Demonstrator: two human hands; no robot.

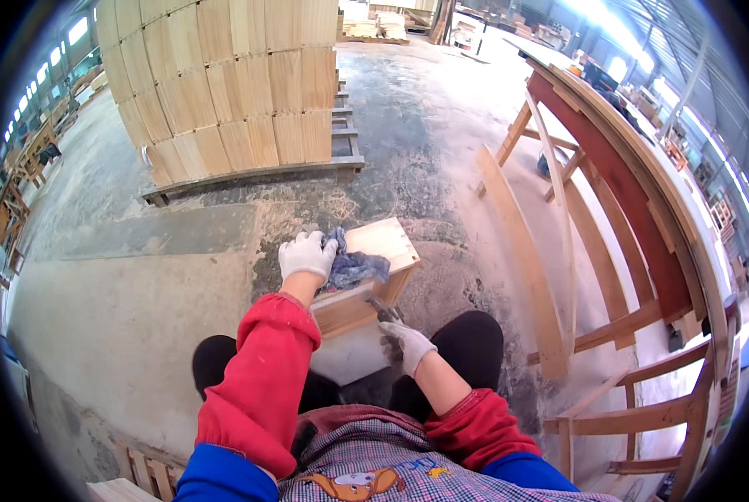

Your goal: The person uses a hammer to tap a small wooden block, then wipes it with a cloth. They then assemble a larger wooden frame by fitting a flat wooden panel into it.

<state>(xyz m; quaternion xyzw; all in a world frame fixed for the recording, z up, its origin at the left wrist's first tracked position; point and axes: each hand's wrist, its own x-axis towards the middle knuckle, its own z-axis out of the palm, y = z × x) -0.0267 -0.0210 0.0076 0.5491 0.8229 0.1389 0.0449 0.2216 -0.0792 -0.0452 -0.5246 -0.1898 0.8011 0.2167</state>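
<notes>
Down on the dusty concrete floor [140, 284] of a big timber workshop, a small wooden box [373, 276] sits between the knees. The left hand [306, 254], gloved, presses a blue-grey rag [353, 268] onto the box top, grip closed on the cloth. The right hand [408, 343] is curled around a small dark tool [384, 311] at the box's front. Stacked boards on a pallet [232, 84] stand behind, and a long wooden frame [625, 217] on the right.

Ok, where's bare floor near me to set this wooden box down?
Bare concrete floor lies to your left, between the wooden box and the stacked boards. The right is crowded by wooden frames and a leaning plank.
</notes>
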